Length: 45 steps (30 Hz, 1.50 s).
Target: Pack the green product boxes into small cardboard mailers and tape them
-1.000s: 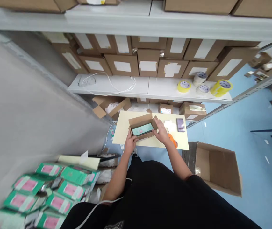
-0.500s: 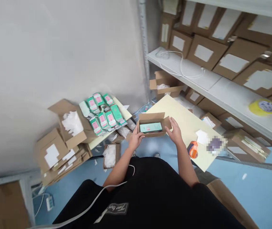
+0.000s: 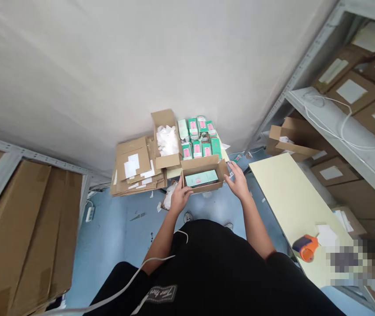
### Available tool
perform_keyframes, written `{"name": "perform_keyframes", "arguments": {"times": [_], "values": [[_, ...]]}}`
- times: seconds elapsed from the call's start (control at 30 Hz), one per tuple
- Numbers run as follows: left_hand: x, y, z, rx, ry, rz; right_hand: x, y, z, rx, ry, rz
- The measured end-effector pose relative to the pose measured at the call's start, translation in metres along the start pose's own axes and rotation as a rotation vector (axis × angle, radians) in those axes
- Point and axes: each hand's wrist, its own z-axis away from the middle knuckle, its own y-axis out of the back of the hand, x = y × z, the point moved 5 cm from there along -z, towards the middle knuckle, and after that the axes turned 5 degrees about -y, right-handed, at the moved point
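Note:
An open cardboard box (image 3: 203, 189) is held up in front of me between both hands, its flaps raised. Inside it lies a slim mint-green carton (image 3: 201, 178) with a small pink picture. My left hand (image 3: 180, 198) grips the box's left end, thumb along the near side. At the other end, my right hand (image 3: 239, 181) has its thumb and fingers around the right flap. Just beyond the box, several green-and-pink cartons (image 3: 197, 149) stand grouped on a small table. Beside them an open cardboard box (image 3: 168, 161) holds crumpled white paper (image 3: 167, 140).
Flattened cardboard boxes (image 3: 131, 162) are stacked at the left of the small table. A pale yellow table (image 3: 283, 188) on the right carries an orange tape dispenser (image 3: 307, 248). Shelves (image 3: 368, 131) with boxes line the right side. Large cardboard (image 3: 26, 228) stands at left.
My view has turned left, so the small table with the green cartons now sits straight ahead and the yellow table is farther right. Both hands still hold the cardboard box with the carton inside.

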Motion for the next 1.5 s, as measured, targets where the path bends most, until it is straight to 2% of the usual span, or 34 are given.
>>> {"name": "perform_keyframes", "arguments": {"times": [0.13,0.23,0.33,0.43,0.6,0.77,0.97,1.17,1.37,1.5], "values": [[-0.068,0.051,0.013,0.060,0.066,0.010,-0.061,-0.054,-0.023,-0.001,0.074,-0.020],[-0.112,0.082,0.012,0.080,0.081,0.026,-0.101,-0.090,-0.042,0.016,0.104,-0.032],[-0.145,0.100,0.004,0.062,0.089,0.036,-0.132,-0.129,-0.062,-0.014,0.112,-0.022],[-0.163,0.102,-0.005,0.048,0.078,0.041,-0.152,-0.168,-0.080,-0.068,0.115,-0.014],[-0.182,0.083,-0.013,0.044,0.147,0.125,-0.163,-0.222,-0.115,-0.181,0.135,0.024],[-0.194,0.068,-0.016,0.084,0.162,0.195,-0.162,-0.265,-0.165,-0.287,0.090,0.115],[-0.201,0.062,-0.020,0.079,0.205,0.224,-0.164,-0.325,-0.228,-0.414,0.011,0.235],[-0.201,0.060,-0.017,0.080,0.219,0.202,-0.158,-0.381,-0.284,-0.510,-0.131,0.369],[-0.199,0.054,-0.018,0.057,0.250,0.197,-0.150,-0.422,-0.318,-0.557,-0.260,0.473],[-0.201,0.055,-0.021,0.043,0.250,0.222,-0.144,-0.438,-0.325,-0.627,-0.251,0.520]]}}
